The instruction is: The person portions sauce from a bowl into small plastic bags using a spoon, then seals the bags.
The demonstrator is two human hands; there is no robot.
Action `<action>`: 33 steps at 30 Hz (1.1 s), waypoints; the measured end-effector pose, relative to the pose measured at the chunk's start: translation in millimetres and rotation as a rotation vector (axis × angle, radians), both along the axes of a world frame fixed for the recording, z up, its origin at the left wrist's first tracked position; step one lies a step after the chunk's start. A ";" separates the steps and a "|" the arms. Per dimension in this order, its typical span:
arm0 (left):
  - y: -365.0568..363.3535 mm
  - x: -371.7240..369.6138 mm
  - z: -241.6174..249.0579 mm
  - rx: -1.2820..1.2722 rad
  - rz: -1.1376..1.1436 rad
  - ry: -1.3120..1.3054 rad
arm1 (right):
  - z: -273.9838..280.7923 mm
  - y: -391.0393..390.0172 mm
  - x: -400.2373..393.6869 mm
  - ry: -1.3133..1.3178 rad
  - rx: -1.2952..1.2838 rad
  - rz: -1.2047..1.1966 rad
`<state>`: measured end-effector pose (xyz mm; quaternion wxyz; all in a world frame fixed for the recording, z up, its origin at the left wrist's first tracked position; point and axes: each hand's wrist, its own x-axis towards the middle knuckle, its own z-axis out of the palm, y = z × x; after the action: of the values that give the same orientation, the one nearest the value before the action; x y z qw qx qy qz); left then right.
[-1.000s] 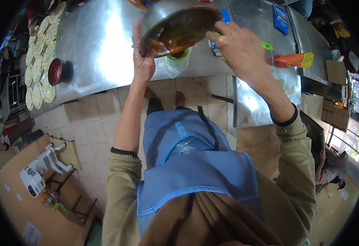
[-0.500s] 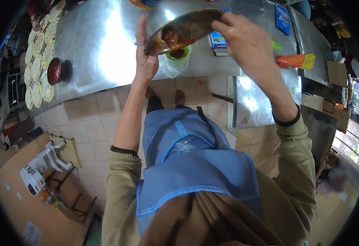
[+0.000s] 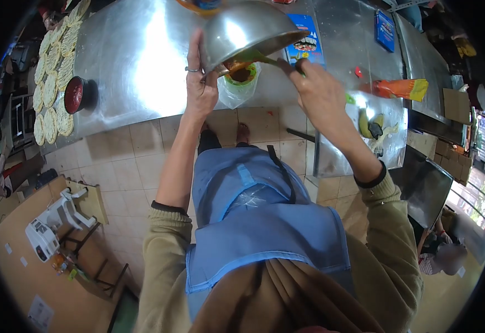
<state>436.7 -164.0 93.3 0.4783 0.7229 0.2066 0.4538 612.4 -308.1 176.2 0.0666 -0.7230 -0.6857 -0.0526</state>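
Observation:
My left hand (image 3: 201, 91) is closed on the left rim of a steel mixing bowl (image 3: 234, 33), tipped steeply on its side. In my right hand (image 3: 323, 100) is a green spatula (image 3: 253, 55), its blade reaching under the bowl's lower rim. Red-brown sauce (image 3: 234, 66) shows at that rim. Right below is a clear plastic bag (image 3: 239, 95) around a small green-rimmed container, with dark sauce inside. The inside of the bowl is mostly hidden from me.
A red-lined dark bowl (image 3: 76, 95) stands at left beside rows of flat pale noodle cakes (image 3: 51, 91). Blue packets (image 3: 306, 39) lie behind my right hand. An orange-and-yellow packet (image 3: 400, 89) is farther right, near banana-like peels (image 3: 371, 125) on a lower metal surface.
My right hand has come off the bowl's right rim and now holds the green spatula at the bowl. The bowl is tipped further, its outer side now facing me.

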 end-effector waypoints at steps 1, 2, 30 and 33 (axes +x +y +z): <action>-2.3 0.3 -0.3 -0.022 0.000 -0.003 | -2.2 -6.3 -2.5 0.029 -0.017 -0.001; -4.7 1.6 1.3 -0.044 0.000 -0.007 | -3.4 -12.8 -4.4 0.056 -0.033 -0.001; -7.5 2.2 -8.4 -0.045 -0.011 -0.071 | -4.0 -30.5 -2.4 0.251 0.037 -0.073; -11.4 4.7 -6.3 -0.181 -0.042 -0.116 | -6.7 -14.6 -7.2 0.224 0.060 -0.055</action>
<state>441.4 -175.4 87.0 0.5622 0.6535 0.2036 0.4641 605.2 -322.6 169.6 0.1631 -0.7406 -0.6518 0.0062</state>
